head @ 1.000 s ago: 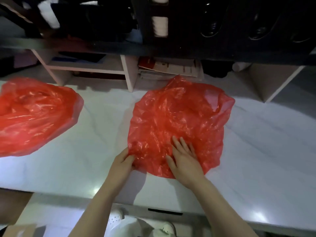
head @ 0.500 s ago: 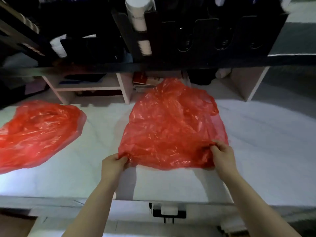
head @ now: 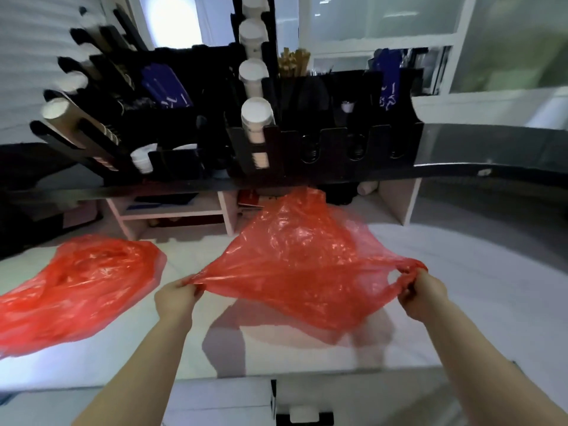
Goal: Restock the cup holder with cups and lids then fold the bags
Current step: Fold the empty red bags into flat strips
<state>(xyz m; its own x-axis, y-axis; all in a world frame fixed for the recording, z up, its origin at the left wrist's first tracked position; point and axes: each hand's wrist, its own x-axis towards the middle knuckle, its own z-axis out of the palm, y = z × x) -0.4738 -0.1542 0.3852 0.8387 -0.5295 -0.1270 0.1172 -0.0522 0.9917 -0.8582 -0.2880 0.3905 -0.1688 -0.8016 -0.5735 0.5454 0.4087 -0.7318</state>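
A crumpled red plastic bag (head: 295, 265) is stretched above the white counter (head: 467, 296), lifted off it. My left hand (head: 175, 299) pinches its near left corner. My right hand (head: 422, 295) grips the bunched right corner by a handle loop. A second red bag (head: 73, 284) lies loose on the counter to the left. Behind, on a raised dark shelf, the black cup holder (head: 307, 142) carries a column of white cup stacks (head: 256, 118), and more cup tubes (head: 61, 115) slant at the left.
White open shelving (head: 172, 210) with papers sits under the dark shelf at the back of the counter. A white support panel (head: 399, 204) stands at the right. The counter's front edge runs just below my forearms.
My right hand went from pressing flat on the bag to gripping its right corner. Both hands have lifted the bag's near edge and pulled it apart sideways. My view has tilted up to the cup holder.
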